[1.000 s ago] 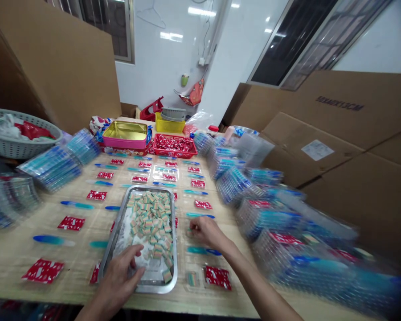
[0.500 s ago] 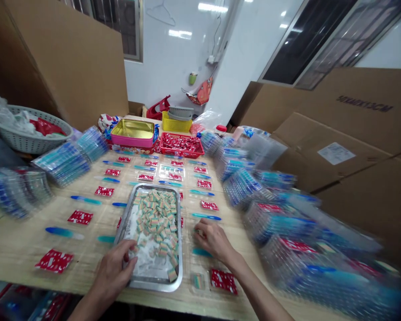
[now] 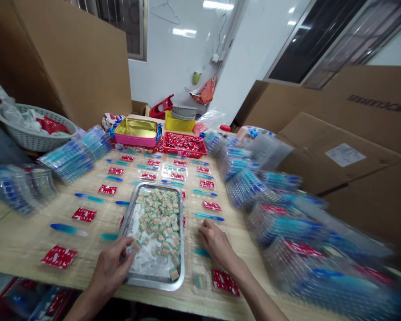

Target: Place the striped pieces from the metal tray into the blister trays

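A metal tray (image 3: 154, 283) lies in front of me on the wooden table, holding several striped candy pieces (image 3: 159, 214) and white powder. My left hand (image 3: 111, 266) reaches over the tray's near left rim, and its fingertips pinch one candy piece (image 3: 136, 245). My right hand (image 3: 216, 244) rests palm down on the table just right of the tray. Its fingers are curled over a clear pack with a blue stick (image 3: 200, 252). Whatever is under those fingertips is hidden.
Rows of red sachets (image 3: 59, 257) and blue sticks (image 3: 67, 229) in clear packs cover the table. Stacks of filled packs (image 3: 280, 223) stand right and left (image 3: 68, 161). Behind are a pink tin (image 3: 136, 129), red basket (image 3: 183, 144), yellow basket (image 3: 178, 121), white basket (image 3: 33, 133) and cardboard boxes (image 3: 354, 147).
My left hand moved from the powdery near end of the tray towards its left rim and closed on a candy piece. My right hand slid slightly nearer to me along the table.
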Tool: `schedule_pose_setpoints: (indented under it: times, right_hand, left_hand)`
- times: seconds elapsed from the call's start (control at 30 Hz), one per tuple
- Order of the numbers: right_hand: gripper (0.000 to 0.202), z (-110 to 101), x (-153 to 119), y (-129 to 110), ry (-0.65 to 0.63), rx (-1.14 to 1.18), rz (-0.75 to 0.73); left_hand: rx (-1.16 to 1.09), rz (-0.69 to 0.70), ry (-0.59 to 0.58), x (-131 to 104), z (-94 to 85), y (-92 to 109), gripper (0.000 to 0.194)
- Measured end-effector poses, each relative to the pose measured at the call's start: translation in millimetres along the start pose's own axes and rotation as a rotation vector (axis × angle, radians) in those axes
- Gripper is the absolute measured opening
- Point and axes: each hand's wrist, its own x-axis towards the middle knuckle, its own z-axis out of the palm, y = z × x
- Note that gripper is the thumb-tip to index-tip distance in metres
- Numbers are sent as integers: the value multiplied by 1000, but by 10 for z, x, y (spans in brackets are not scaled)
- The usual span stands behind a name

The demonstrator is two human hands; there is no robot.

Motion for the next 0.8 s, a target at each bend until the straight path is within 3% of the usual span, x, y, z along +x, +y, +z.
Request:
schedule_pose_setpoints:
  times: [0.2,0.4,0.5,0.6,0.7,0.8]
  right_hand:
    - [22,19,13,11,-63,-22,12]
    - [19,42,34,102,-77,-42,1]
    - [15,28,43,33,-26,-7,-15]
    - [13,7,76,-209,52,198,-110]
    - [17,4,162,-597,87,401,-249]
    - [23,17,309,-990,88,418,-373]
  left_hand:
    - [127,-26,5,2,4,-36,20]
    - [321,-50,-164,57,-30,59,20]
    - [347,-35,-242,124,-21,136,28]
    - [376,-2,-299,185,1,189,30]
    - [389,2,-296,207,22,198,21]
    - [345,-12,-258,192,43,161,15]
